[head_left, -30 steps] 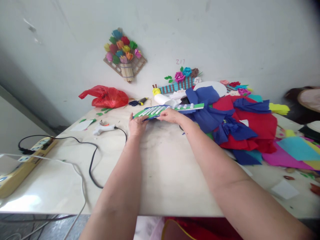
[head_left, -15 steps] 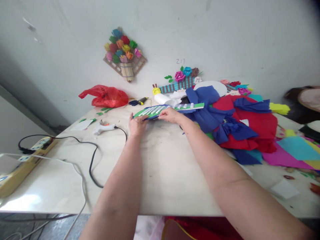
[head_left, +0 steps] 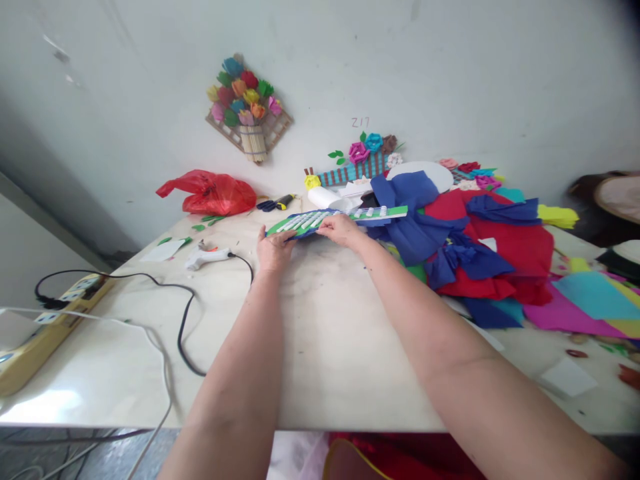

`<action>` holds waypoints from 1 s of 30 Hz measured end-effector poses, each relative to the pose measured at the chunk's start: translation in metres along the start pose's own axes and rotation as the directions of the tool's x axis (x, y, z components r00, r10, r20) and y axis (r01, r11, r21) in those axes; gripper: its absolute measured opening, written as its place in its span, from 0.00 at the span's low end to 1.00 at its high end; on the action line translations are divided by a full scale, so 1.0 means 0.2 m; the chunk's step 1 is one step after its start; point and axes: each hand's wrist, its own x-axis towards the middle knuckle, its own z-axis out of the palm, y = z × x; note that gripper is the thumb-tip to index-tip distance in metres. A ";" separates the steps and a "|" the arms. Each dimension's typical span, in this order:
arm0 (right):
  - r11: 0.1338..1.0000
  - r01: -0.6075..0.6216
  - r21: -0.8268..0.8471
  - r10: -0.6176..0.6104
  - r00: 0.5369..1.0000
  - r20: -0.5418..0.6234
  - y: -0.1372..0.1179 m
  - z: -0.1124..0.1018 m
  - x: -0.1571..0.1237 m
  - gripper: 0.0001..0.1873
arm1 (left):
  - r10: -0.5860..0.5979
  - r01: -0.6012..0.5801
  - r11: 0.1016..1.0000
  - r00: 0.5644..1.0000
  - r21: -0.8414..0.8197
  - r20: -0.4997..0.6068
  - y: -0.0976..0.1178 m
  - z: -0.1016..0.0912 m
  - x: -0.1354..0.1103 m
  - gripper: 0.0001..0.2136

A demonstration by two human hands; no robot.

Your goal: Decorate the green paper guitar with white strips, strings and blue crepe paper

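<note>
Head view shows both bare forearms stretched across a pale surface (head_left: 345, 353), with a green panel (head_left: 280, 229) between and beyond the hands. White rolled sticks (head_left: 314, 219) lie in slanted rows across the panel's upper face, and blue crepe trim (head_left: 306, 234) shows along its near edge. The left hand (head_left: 275, 250) grasps the panel's left end, thumb upright at the outer side and fingers against the near edge. The right hand (head_left: 341, 229) pinches the near edge around the middle, fingertips bunched at the blue trim; whether they hold the trim alone or the panel too, I cannot tell. The panel's narrower part runs out past the right hand, its tip just in front of crumpled blue crepe paper (head_left: 410, 230); whether the tip touches that paper is unclear.

Left of the left hand, a white glue gun (head_left: 213, 259) lies on the surface, its black cord (head_left: 186, 320) looping toward the near side. Farther left sits a yellowish power strip (head_left: 30, 357). Behind the hands are a red plastic bag (head_left: 217, 193), a yellow-and-black handled tool (head_left: 285, 202) and a white roll (head_left: 323, 198). Red sheets (head_left: 520, 243) spread out under and beside the blue paper on the right.
</note>
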 end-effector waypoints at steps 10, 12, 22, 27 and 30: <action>0.995 -0.040 -0.089 0.036 0.999 -0.039 -0.01 0.01 0.00 0.12 | 0.006 -0.006 1.000 1.000 0.001 0.011 -0.01 0.01 0.01 0.10; 0.993 -0.052 -0.109 0.048 0.998 -0.041 -0.02 0.01 0.00 0.11 | 0.003 -0.003 1.000 1.000 -0.003 0.017 -0.01 0.01 0.01 0.10; 0.988 -0.117 -0.101 0.119 0.993 0.017 -0.03 0.00 0.00 0.12 | -0.126 0.125 0.992 0.990 0.028 0.055 0.03 -0.01 -0.01 0.13; 0.977 -0.210 -0.025 0.211 0.975 0.070 -0.03 -0.01 0.00 0.12 | -0.125 0.123 0.992 0.989 0.038 0.077 0.04 -0.02 -0.02 0.13; 0.961 -0.272 0.041 0.268 0.959 0.093 -0.04 -0.01 0.00 0.12 | -0.120 0.116 0.992 0.989 0.054 0.082 0.04 -0.01 -0.02 0.14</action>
